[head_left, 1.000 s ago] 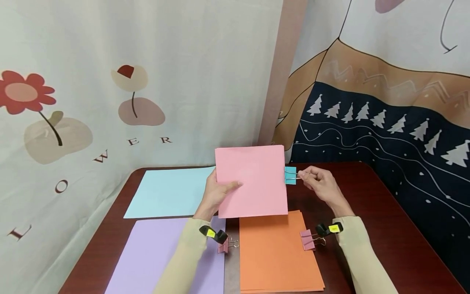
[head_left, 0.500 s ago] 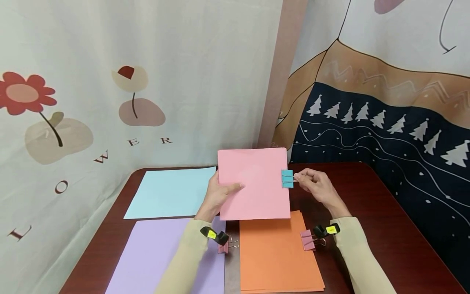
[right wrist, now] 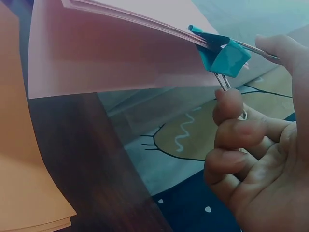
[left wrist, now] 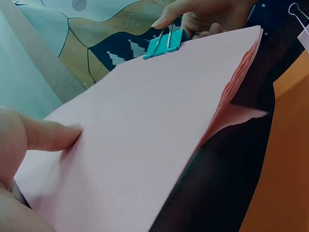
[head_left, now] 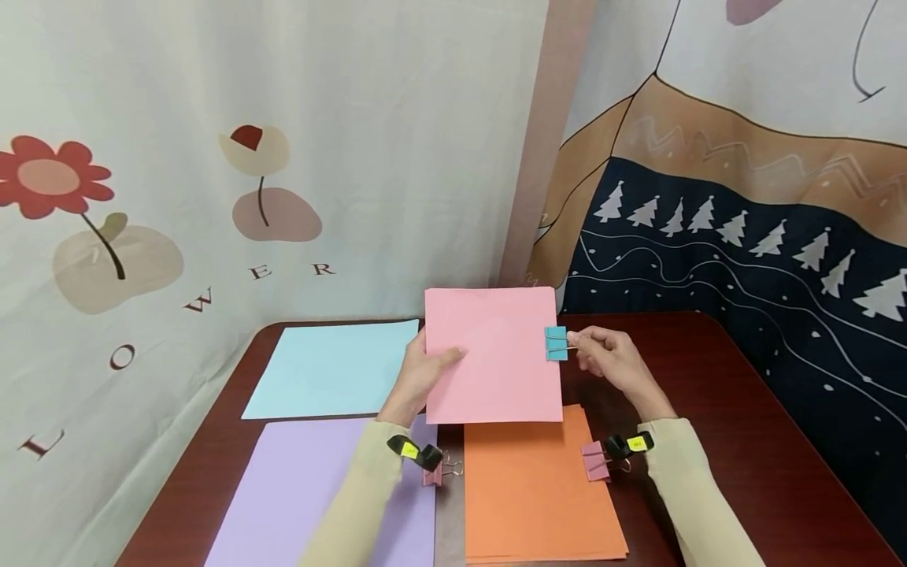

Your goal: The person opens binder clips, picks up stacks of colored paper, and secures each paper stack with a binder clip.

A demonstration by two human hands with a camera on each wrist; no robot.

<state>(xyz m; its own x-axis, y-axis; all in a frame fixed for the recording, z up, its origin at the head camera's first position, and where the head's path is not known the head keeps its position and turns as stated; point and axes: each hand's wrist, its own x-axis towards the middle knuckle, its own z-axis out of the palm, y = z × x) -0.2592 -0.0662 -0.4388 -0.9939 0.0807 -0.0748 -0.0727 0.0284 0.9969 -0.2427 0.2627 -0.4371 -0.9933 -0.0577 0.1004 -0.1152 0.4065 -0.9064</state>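
Note:
A stack of pink paper (head_left: pixel 496 354) is held up over the table by my left hand (head_left: pixel 413 382), thumb across its front and fingers hidden behind. At the stack's right edge sits a turquoise binder clip (head_left: pixel 556 344). My right hand (head_left: pixel 615 366) pinches the clip's wire handles, thumb on one and fingers on the other in the right wrist view. There the clip's jaws (right wrist: pixel 224 54) straddle the edge of the sheets. One pink sheet (left wrist: pixel 236 116) bends away from the back of the stack in the left wrist view.
Below lies an orange paper stack (head_left: pixel 538 496) with a pink binder clip (head_left: pixel 595 461) on its right edge. Purple paper (head_left: pixel 319 488) with another pink clip (head_left: pixel 432 475) lies left, light blue paper (head_left: pixel 333 370) behind it. Curtains (head_left: pixel 390 157) stand behind the table (head_left: pixel 716 409).
The turquoise clip has moved left from the stack's edge onto its front face, with my right hand following. The pink stack has shifted slightly right and down.

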